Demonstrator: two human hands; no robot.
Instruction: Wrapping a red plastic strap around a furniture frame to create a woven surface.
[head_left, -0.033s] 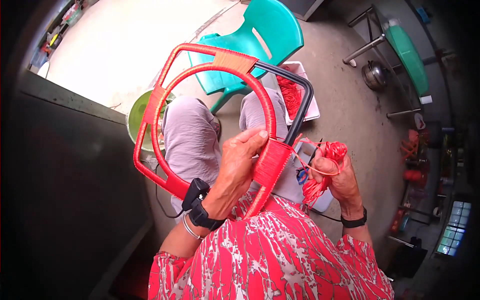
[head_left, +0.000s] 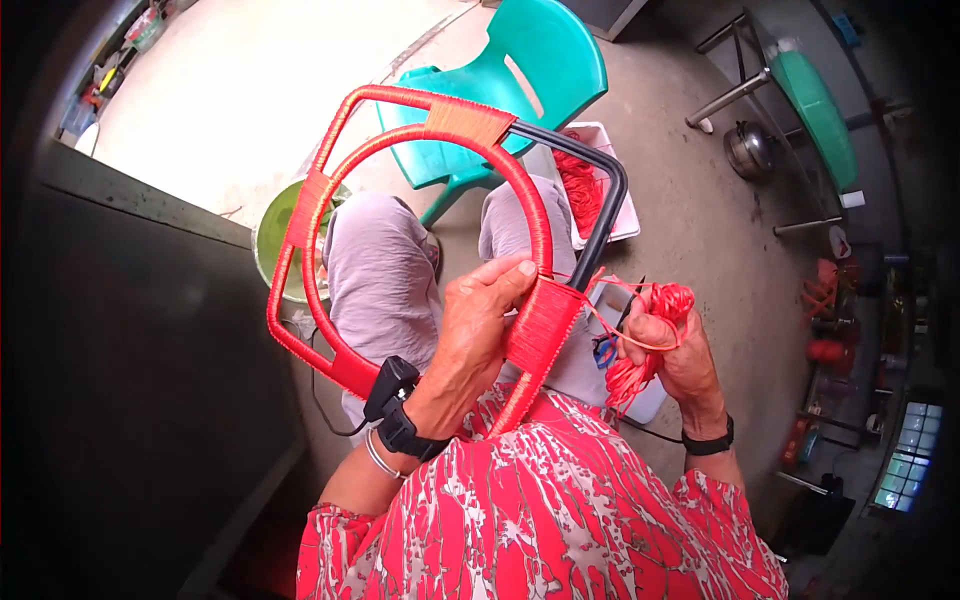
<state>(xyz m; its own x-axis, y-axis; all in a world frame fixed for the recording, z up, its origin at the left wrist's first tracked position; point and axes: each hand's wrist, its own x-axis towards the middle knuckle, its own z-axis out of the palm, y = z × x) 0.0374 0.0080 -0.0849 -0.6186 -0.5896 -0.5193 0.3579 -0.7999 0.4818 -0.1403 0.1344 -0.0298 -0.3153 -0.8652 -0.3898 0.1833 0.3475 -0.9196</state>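
A frame point(head_left: 541, 215) with a round inner ring and an angular outer rim rests against my lap, tilted. Red cord is wound tightly over most of it, while a black stretch of bare bar point(head_left: 605, 210) shows at the upper right. My left hand point(head_left: 478, 318) grips the inner ring, its thumb beside a wide wrapped red band point(head_left: 543, 325). To the right, my right hand point(head_left: 675, 355) is closed around a bundle of red cord point(head_left: 640, 372). Loose strands run from that bundle to the frame at the top of the band.
Ahead stands a green plastic chair point(head_left: 470, 95). A white box of red cord point(head_left: 625, 222) sits beside it. At left are a green basin point(head_left: 270, 235) and a dark panel point(head_left: 150, 300). A metal pot point(head_left: 748, 150) lies near a metal-legged stand at right. Behind my right hand is a pale container point(head_left: 648, 400).
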